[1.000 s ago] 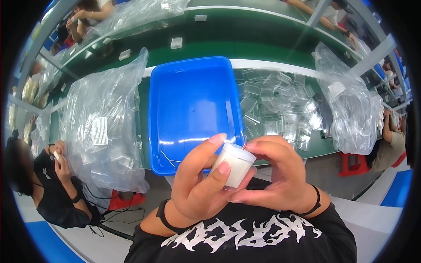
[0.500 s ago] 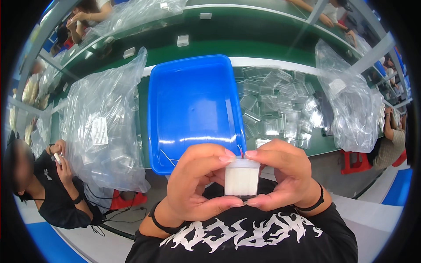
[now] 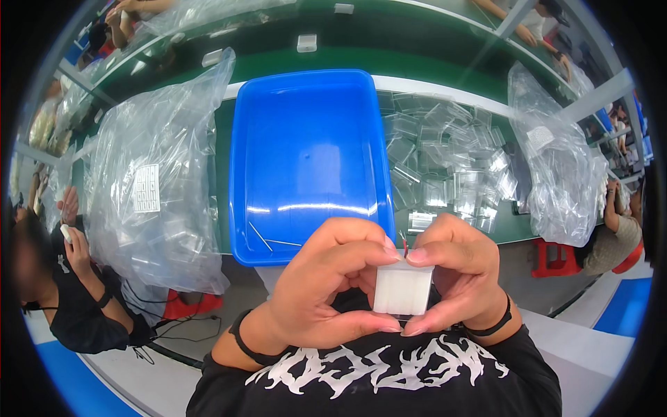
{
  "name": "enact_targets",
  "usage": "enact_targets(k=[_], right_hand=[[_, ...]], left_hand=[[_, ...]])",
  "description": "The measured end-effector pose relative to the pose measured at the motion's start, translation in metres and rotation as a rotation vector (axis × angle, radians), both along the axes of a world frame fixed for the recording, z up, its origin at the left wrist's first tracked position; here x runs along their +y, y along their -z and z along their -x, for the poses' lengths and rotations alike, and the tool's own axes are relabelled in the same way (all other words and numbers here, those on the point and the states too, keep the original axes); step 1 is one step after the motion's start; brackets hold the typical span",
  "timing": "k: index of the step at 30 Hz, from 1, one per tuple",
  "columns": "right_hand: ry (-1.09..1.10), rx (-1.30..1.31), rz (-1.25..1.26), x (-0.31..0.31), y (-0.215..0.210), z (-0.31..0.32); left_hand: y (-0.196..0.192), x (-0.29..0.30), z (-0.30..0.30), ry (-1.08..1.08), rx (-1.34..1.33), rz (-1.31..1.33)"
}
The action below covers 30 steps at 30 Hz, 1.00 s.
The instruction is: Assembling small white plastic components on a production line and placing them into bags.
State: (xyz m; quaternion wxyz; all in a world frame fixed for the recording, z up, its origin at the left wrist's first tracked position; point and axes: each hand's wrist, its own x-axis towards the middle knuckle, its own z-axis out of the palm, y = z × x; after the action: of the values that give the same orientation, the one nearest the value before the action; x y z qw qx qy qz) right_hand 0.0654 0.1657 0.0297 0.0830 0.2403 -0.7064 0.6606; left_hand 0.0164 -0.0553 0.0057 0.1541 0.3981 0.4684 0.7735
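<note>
Between my left hand [image 3: 340,285] and my right hand [image 3: 458,271] is a small clear plastic box [image 3: 403,292] with white contents packed inside. Each hand is closed on it, index finger at the top edge and thumb at the bottom edge. A small thin red item [image 3: 406,244] sticks up at the top edge between my fingertips; its kind I cannot make out. Beyond my hands lies a blue plastic tub [image 3: 313,146], a few thin sticks [image 3: 260,236] in its near part. To its right, many clear plastic box parts [image 3: 445,160] are heaped on the green table.
A large clear plastic bag [image 3: 156,181] lies left of the tub, another bag [image 3: 556,174] right of the heap. Small boxes [image 3: 306,43] sit on the green belt [image 3: 389,42] beyond a white rail. A co-worker [image 3: 83,292] is at the left. A red stool [image 3: 556,258] stands right.
My hands and the box have shifted slightly to the right, and the box looks tilted differently. My view has shifted a little. The co-worker at the left has one hand raised, fingers spread.
</note>
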Motion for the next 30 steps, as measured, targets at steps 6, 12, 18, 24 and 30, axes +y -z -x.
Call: enact_targets(k=[6, 12, 18, 24, 30], right_hand=[[-0.068, -0.014, 0.08, 0.0, 0.007, 0.006], [-0.033, -0.042, 0.017, -0.002, 0.0, 0.014], [0.216, 0.271, -0.518, 0.001, -0.02, 0.034], [0.231, 0.148, -0.488, -0.017, -0.022, 0.042], [0.214, 0.067, -0.383, -0.005, -0.003, 0.04]], left_hand=[[-0.001, -0.001, 0.002, -0.031, 0.09, 0.039], [0.001, -0.007, 0.012, -0.1, 0.066, 0.041], [-0.008, -0.008, 0.032, -0.229, 0.186, 0.333], [-0.016, 0.007, 0.028, -0.259, -0.324, 0.164], [-0.01, 0.008, 0.025, -0.089, -0.47, 0.002]])
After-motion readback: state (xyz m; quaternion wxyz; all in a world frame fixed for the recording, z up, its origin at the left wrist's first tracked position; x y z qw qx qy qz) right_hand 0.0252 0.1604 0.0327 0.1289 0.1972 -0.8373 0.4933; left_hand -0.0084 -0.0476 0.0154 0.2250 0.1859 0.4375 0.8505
